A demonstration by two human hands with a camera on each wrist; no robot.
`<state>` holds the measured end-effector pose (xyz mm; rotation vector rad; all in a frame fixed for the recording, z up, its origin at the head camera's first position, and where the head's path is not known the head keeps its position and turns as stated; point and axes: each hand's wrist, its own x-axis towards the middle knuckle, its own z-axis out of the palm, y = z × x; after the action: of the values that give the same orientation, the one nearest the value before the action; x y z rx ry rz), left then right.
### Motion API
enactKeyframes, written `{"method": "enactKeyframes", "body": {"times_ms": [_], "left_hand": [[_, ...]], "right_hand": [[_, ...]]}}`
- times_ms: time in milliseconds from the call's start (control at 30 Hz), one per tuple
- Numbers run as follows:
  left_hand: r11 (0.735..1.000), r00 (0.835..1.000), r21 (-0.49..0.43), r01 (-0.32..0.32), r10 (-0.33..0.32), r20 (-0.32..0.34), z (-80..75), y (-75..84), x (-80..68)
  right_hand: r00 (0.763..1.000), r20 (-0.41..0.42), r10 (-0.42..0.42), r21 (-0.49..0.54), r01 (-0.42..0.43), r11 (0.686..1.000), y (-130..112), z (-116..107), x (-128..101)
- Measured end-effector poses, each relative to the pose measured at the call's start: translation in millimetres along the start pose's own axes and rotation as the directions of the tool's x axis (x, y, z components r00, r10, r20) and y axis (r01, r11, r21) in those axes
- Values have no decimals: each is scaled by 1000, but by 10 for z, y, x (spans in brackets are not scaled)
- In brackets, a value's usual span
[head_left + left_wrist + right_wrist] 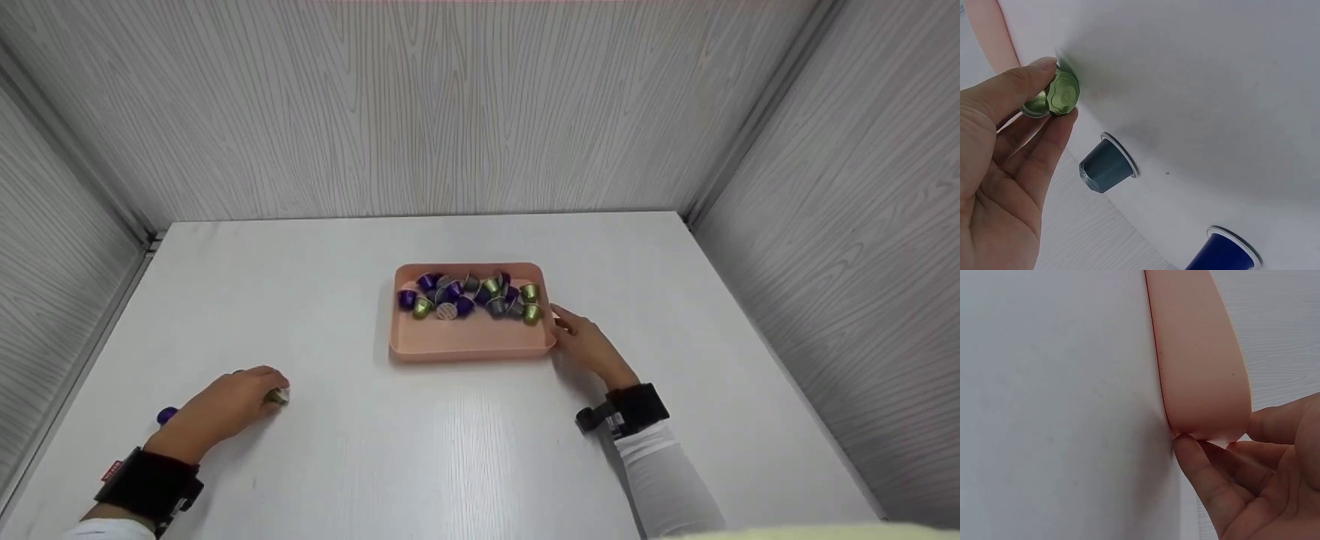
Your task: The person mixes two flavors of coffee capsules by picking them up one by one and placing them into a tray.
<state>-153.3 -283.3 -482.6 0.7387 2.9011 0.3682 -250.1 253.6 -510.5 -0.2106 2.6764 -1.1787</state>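
Note:
My left hand rests on the white table at the front left and pinches a green capsule between thumb and fingers. Close to that hand, a dark grey-blue capsule and a purple capsule stand on the table. A pink tray in the middle of the table holds several purple, green and grey capsules. My right hand lies beside the tray's front right corner, and its fingertips touch the corner of the tray.
Pale wood-grain walls close the table in at the back and on both sides. White tabletop stretches between the two hands and in front of the tray.

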Motion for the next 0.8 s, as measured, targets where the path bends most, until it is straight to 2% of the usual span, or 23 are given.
{"method": "enactKeyframes", "body": {"times_ms": [100,233,500,800], "left_hand": [[1000,999,1,25,-25,26,-16,-1,26],[1000,999,6,28,-29,38,-39,13,63],[1000,999,4,-21,21,-47,-79,65,151],[996,987,23,-92,94,-128,-159,156,340]], "right_hand": [[1000,-3,-8,11,8,1000,-17,-3,-6],[1000,-3,-11,5,11,1000,-23,2,-6],[1000,-11,-18,-7,18,1000,-29,5,-7],[1000,-17,-11,-7,11,1000,5,8,16]]}}
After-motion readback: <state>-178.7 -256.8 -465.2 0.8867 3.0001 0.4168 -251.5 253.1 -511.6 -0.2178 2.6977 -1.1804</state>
